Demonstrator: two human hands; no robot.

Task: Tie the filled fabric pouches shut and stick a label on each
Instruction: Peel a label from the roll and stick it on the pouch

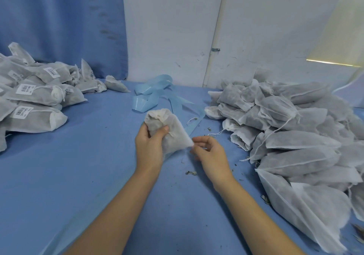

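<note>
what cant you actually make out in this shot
Head view only:
- Print on the labels of the left pile: too small to read.
- Whether the right hand pinches anything at the corner of the pouch: motion blur.
- The pouch's drawstring: not visible where the left hand grips it.
- The right pile: cut off by the right and bottom edges.

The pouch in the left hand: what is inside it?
A greyish filling shows dimly through the thin fabric of the pouch, gripped by the left hand. What it is stays hidden: the fabric covers it.
</note>
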